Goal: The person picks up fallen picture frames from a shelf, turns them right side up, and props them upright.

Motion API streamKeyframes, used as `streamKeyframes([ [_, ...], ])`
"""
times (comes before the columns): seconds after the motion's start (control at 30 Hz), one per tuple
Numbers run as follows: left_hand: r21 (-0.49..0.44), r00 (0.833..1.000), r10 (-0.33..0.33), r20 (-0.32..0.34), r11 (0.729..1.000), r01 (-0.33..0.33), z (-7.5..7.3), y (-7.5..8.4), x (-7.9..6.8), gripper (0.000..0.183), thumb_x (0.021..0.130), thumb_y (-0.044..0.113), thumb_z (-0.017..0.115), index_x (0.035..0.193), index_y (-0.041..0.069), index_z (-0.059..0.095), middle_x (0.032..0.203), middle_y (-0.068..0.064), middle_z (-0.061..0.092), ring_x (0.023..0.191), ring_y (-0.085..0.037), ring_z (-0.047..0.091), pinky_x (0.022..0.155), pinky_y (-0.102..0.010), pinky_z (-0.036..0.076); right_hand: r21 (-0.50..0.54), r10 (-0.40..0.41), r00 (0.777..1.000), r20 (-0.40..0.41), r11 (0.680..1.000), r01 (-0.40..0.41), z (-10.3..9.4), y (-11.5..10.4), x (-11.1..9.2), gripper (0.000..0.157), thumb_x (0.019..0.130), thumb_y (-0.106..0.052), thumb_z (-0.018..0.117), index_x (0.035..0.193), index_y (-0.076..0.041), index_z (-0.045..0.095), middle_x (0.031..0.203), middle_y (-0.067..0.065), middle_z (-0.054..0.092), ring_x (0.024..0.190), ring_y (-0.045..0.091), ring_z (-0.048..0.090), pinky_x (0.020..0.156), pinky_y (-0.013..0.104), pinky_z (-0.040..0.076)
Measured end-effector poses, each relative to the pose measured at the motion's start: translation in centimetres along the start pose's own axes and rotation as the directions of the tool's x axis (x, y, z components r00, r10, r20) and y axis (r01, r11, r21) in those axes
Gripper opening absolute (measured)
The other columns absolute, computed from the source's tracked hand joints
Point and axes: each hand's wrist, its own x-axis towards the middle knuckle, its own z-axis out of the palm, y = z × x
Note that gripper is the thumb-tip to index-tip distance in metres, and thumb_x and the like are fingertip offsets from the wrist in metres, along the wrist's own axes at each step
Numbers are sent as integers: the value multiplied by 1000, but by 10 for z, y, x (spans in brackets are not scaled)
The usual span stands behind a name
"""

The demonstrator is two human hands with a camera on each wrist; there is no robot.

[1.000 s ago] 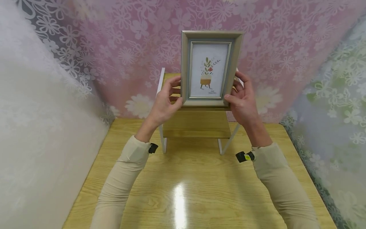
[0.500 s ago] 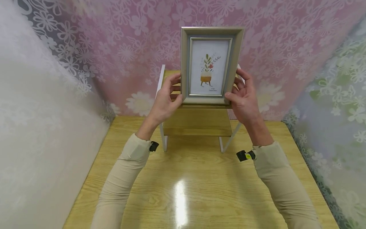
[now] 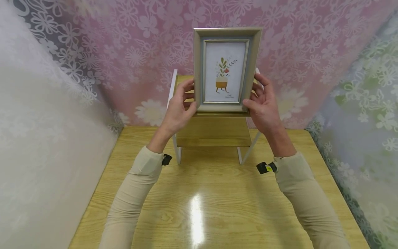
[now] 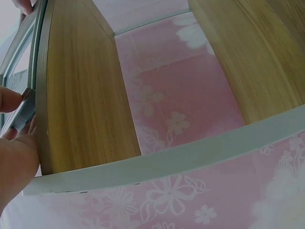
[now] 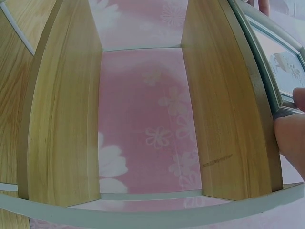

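A picture frame (image 3: 228,33), champagne-coloured with a potted-plant print (image 3: 222,83), stands upright and leans back slightly. It appears to rest on the upper board of a small two-tier wooden rack (image 3: 214,132) with white metal sides. My left hand (image 3: 176,112) holds the frame's lower left edge, thumb in front and fingers along the side. At the lower right, my right hand (image 3: 265,109) grips it with the thumb (image 3: 250,104) on the front border. The right wrist view shows the frame (image 5: 259,52) close against the top board (image 5: 228,105). Its back is hidden.
The rack stands on a light wooden table (image 3: 214,200) near its back edge. A pink floral curtain (image 3: 140,62) hangs right behind it. Pale fabric walls close in on the left (image 3: 53,138) and right (image 3: 367,131).
The head view has shifted slightly, so frame, rack and hands sit a little higher in it. Both hands keep their hold, and the frame stays at the same place on the rack.
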Motion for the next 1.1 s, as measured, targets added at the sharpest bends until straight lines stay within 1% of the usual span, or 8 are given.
streamKeyframes([
  [0.13, 14, 1000, -5, 2, 1000, 5, -2, 5, -1, 52, 87, -14, 48, 136, -8, 31, 128, -26, 47, 107, -35, 57, 85, -41, 52, -37, 11, 1000, -4, 999, -12, 1, 1, 1, 67, 84, 28, 39, 137, -12, 35, 132, 15, 40, 115, 27, 45, 84, 27, 48],
  [0.27, 24, 1000, -28, 13, 999, 28, -3, 6, -1, 55, 86, -13, 51, 137, -7, 30, 128, -25, 47, 108, -36, 56, 86, -41, 51, -41, 20, 1000, -17, 999, -20, 2, 3, 1, 66, 85, 27, 39, 138, -13, 35, 132, 15, 42, 115, 26, 45, 83, 27, 48],
  [0.47, 30, 998, -43, 35, 999, 42, -4, 5, 0, 60, 85, -13, 54, 139, -5, 27, 129, -25, 44, 109, -37, 56, 88, -42, 51, -45, 30, 999, -23, 999, -31, 2, 3, 1, 66, 85, 26, 38, 138, -14, 36, 130, 14, 43, 115, 25, 46, 82, 26, 49],
  [0.67, 47, 997, -68, 36, 997, 66, -5, 5, 0, 62, 85, -12, 54, 140, -4, 27, 130, -24, 44, 109, -36, 56, 89, -42, 50, -69, 29, 1000, -12, 997, -29, -1, 3, 2, 65, 85, 25, 40, 139, -10, 36, 134, 15, 41, 118, 26, 44, 85, 26, 48],
  [0.87, 75, 996, -83, 38, 994, 80, -7, 7, -1, 62, 86, -12, 53, 141, -3, 26, 133, -24, 44, 111, -36, 55, 90, -42, 50, -90, 16, 1000, 13, 996, -15, -3, 3, 1, 64, 86, 25, 40, 141, -6, 36, 138, 16, 39, 121, 27, 42, 89, 26, 47],
  [1.0, 84, 994, -100, 38, 992, 97, -8, 9, -2, 62, 86, -12, 52, 141, -3, 26, 134, -23, 43, 113, -35, 54, 91, -41, 49, -111, 14, 999, 44, 994, -9, -5, 1, -1, 64, 86, 24, 39, 144, -4, 33, 141, 18, 36, 126, 30, 38, 95, 27, 45],
  [1.1, 84, 994, -108, 34, 991, 105, -9, 8, -2, 62, 85, -13, 52, 141, -4, 26, 135, -24, 43, 113, -36, 54, 92, -43, 48, -146, 19, 998, 57, 989, -10, -5, -2, -2, 65, 87, 23, 40, 146, -4, 30, 143, 17, 34, 131, 31, 34, 102, 28, 40],
])
